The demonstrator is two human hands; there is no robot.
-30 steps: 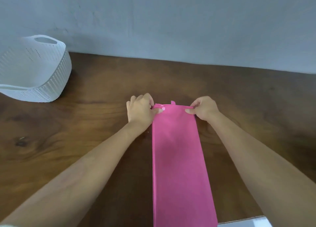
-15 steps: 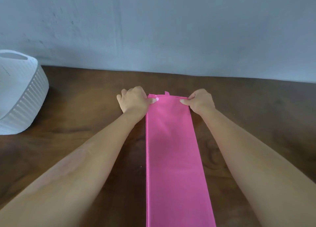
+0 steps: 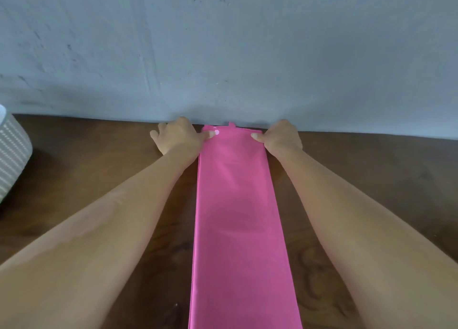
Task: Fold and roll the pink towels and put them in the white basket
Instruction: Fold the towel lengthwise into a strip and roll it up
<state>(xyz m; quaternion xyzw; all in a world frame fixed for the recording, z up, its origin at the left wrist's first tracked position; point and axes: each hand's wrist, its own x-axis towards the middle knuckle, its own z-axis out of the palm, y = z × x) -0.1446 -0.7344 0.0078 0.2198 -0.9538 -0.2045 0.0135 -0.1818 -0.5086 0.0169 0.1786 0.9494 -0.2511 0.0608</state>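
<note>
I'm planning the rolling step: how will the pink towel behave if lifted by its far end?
Probably floppy: the pink towel is thin cloth lying flat in a folded strip, so it would sag. Likely light: the left hand and right hand pinch only its far corners.

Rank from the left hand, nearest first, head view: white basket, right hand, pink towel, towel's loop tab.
1. pink towel, pinched at its far left corner by the left hand.
2. loop tab, mid far edge.
3. right hand, at the far right corner.
4. white basket, far left, at frame edge.
</note>
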